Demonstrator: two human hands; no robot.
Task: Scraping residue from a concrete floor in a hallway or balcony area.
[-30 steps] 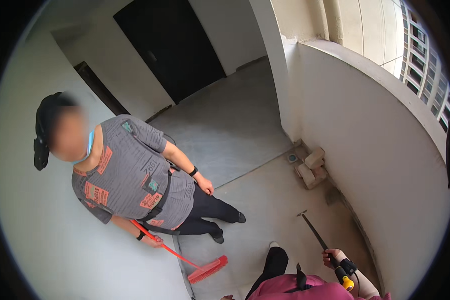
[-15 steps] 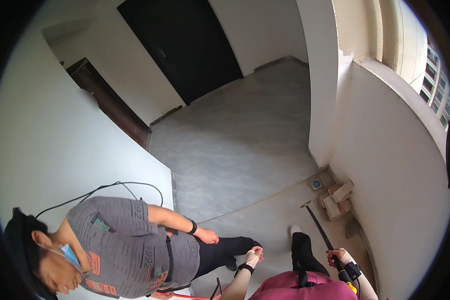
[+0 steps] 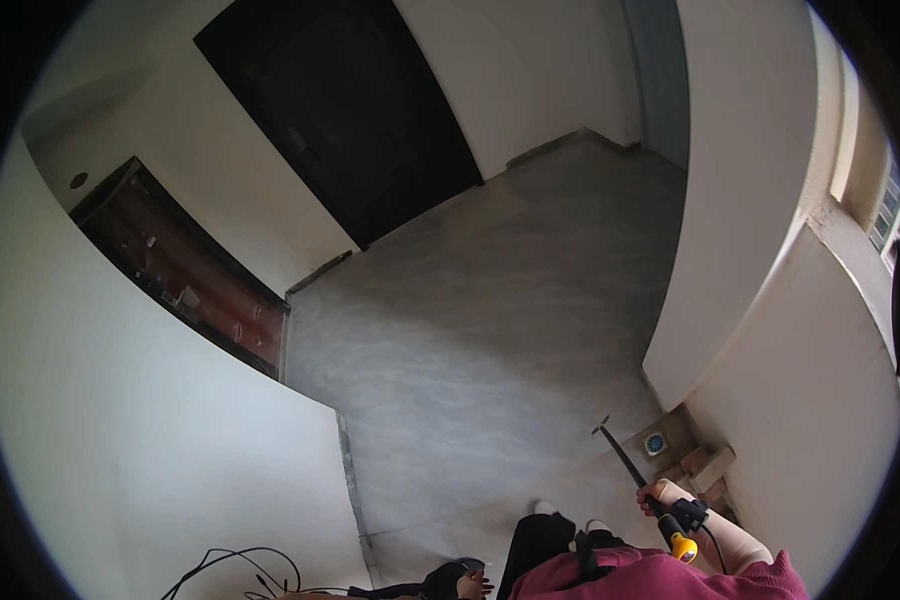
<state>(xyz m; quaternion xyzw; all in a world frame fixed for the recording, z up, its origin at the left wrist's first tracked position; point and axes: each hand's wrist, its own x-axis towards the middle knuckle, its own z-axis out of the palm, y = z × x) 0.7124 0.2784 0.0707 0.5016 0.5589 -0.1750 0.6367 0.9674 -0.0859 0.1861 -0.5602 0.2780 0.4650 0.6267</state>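
My right hand (image 3: 654, 497) is closed around the black handle of a long-handled scraper (image 3: 625, 457). Its narrow crosswise blade points away from me, over the grey floor, and its yellow butt end sits below my wrist. Whether the blade touches the floor I cannot tell. At the lower edge, what appears to be my left hand (image 3: 473, 584) shows only in part, its fingers loosely apart with nothing visible in them. It is beside the dark trouser leg (image 3: 440, 580) of a co-worker, who is mostly out of view.
Several broken bricks (image 3: 708, 470) lie by the right wall, near a round blue drain cover (image 3: 654, 443). A black door (image 3: 345, 120) stands ahead, and a dark red door (image 3: 195, 270) to the left. Black cables (image 3: 235, 556) loop at lower left. A white wall (image 3: 160, 420) curves along the left.
My view has moved forward, so the co-worker has slid mostly out at the lower left. My left hand is lower in view. The scraper stays in my right hand.
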